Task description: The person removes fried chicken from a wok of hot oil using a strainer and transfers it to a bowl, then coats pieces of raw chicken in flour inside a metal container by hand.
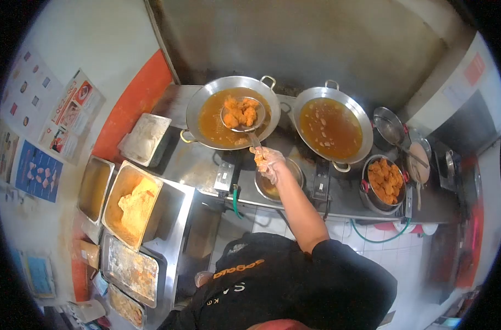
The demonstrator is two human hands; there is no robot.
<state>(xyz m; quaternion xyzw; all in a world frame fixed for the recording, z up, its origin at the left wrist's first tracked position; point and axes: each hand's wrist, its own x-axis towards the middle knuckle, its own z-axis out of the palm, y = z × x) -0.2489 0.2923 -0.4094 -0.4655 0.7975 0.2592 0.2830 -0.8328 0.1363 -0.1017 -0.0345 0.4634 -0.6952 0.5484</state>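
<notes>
My right hand [270, 165], in a clear plastic glove, is closed around the handle of a skimmer [254, 138]. Something orange-brown shows at the fingers; I cannot make out whether it is crust on the handle. The skimmer's round basket holds several pieces of fried chicken [239, 111] over the left wok [206, 137], which has brown oil in it. Only a small part of my left hand [203, 279] shows beside the black shirt, low in the view, and its fingers are hidden.
A second wok [366, 135] of oil stands to the right. Beyond it is a pot [386, 184] of fried chicken. On the left are a tub of orange flour [134, 212], a white-powdered tub [146, 137] and a floury tray [130, 268]. A green hose [235, 201] hangs below the counter.
</notes>
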